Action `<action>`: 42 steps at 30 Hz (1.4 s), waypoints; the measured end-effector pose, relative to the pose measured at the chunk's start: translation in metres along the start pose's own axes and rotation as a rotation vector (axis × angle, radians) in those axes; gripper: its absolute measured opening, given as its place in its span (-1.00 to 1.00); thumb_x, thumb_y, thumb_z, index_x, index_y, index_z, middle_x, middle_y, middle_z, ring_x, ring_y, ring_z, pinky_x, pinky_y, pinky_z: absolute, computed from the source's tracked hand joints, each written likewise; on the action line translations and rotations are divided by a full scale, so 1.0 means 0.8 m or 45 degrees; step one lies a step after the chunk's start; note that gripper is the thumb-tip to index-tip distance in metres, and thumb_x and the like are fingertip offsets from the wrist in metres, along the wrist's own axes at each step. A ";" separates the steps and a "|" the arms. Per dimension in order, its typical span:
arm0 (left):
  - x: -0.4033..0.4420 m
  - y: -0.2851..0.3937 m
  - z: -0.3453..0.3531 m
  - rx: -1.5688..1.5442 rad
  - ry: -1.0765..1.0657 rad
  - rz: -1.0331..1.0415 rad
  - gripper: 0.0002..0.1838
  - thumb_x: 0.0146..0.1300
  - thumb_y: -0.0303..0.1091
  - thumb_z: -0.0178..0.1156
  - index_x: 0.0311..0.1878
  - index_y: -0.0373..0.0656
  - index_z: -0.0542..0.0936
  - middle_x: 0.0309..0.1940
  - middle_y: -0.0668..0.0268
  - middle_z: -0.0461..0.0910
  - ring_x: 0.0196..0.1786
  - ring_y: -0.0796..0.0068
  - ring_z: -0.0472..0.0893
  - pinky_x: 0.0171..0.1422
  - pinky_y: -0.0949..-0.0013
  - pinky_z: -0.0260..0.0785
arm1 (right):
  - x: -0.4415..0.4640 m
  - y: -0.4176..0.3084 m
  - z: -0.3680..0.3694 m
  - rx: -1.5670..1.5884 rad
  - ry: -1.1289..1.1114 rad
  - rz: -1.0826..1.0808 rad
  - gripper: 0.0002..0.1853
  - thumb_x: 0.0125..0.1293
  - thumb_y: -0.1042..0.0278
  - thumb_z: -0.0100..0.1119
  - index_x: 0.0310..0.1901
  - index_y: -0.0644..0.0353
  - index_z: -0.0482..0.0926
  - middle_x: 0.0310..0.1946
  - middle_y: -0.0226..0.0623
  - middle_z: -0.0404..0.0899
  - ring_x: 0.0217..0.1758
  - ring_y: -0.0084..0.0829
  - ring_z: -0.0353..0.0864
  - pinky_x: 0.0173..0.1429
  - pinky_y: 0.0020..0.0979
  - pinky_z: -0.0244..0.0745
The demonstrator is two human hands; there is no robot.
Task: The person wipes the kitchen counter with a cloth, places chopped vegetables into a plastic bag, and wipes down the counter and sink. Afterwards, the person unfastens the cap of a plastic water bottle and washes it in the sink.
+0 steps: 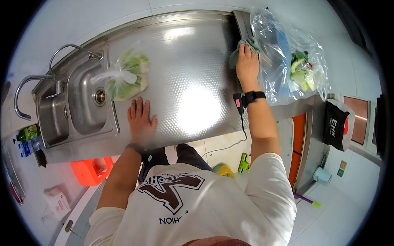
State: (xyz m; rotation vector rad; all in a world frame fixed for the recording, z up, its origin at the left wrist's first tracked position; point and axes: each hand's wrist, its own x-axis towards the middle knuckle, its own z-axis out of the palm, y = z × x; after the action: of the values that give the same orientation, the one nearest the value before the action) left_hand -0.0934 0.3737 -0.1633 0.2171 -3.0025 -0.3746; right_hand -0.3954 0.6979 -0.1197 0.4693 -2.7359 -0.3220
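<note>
My right hand (248,67) presses a green cloth (234,57) against the raised metal edge at the right end of the steel counter (176,78). Its fingers lie over the cloth, and part of the cloth bunches out beyond the fingertips. My left hand (141,121) rests flat on the counter near its front edge, fingers stretched out and holding nothing. Just beyond those fingertips lies a knotted clear plastic bag (127,78) with green vegetables inside. A black device with a cable (239,102) hangs by my right wrist.
A double steel sink (86,98) with a curved faucet (24,94) is at the left. Clear plastic sheeting (273,61) and a bag of vegetable pieces (303,74) lie right of the counter. Below are an orange container (92,170) and a green brush-like item (243,163).
</note>
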 end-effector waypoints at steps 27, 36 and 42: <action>0.003 -0.003 -0.001 -0.047 -0.040 0.012 -0.32 0.20 -0.13 0.20 0.40 -0.11 0.38 0.51 0.06 0.17 0.53 -0.13 0.13 0.55 -0.20 -0.09 | 0.195 -0.010 0.083 0.009 -0.079 -0.087 -0.53 0.39 0.36 -0.04 0.30 0.30 0.38 0.22 -0.12 0.46 0.21 -0.12 0.51 0.25 -0.17 0.46; 0.000 0.001 0.000 -0.057 -0.008 -0.002 -0.33 0.18 -0.14 0.22 0.38 -0.10 0.40 0.51 0.12 0.19 0.55 -0.01 0.11 0.59 -0.12 -0.13 | 0.088 0.005 0.054 0.325 0.081 0.060 -0.59 0.54 0.19 -0.18 0.22 0.28 0.42 0.10 0.05 0.54 0.10 0.05 0.55 0.23 -0.15 0.47; -0.003 0.000 0.003 -0.050 0.038 0.026 -0.33 0.19 -0.15 0.21 0.39 -0.10 0.39 0.52 0.13 0.18 0.55 -0.02 0.11 0.58 -0.11 -0.11 | -0.019 0.003 -0.001 0.575 0.068 0.257 -0.63 0.52 0.23 -0.17 0.16 0.30 0.44 0.13 0.13 0.52 0.15 0.12 0.52 0.28 -0.09 0.42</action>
State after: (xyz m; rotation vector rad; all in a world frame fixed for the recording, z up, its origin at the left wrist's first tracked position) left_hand -0.0913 0.3746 -0.1661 0.1864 -2.9629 -0.4246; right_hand -0.3824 0.7053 -0.1232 0.3004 -2.7660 0.3618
